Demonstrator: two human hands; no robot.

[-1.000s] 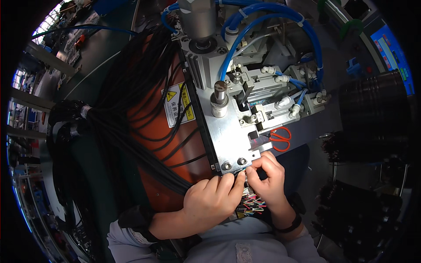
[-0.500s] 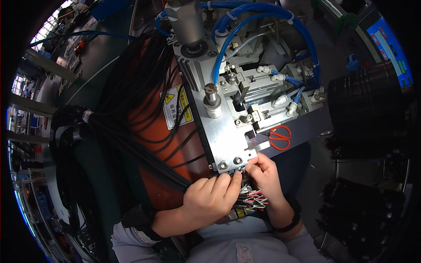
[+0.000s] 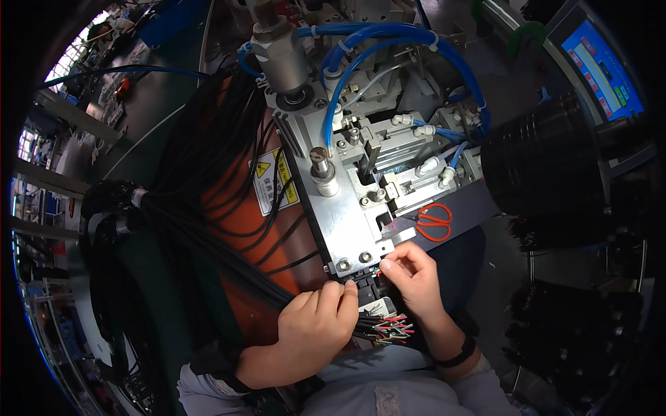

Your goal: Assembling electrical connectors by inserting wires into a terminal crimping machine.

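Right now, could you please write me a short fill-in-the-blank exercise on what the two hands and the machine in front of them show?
1. The hoses looping over the machine are ____ in colour.
2. The scissors lying on the machine have ____ handles.
3. The right hand pinches at the lower edge of the ____ plate.
4. The left hand rests on a bundle of ____ cables.

Missing words: blue; red; metal; black

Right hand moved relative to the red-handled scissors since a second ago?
No. The right hand stays just below-left of the red-handled scissors, pinching at the metal plate's lower edge; only the camera shifted.
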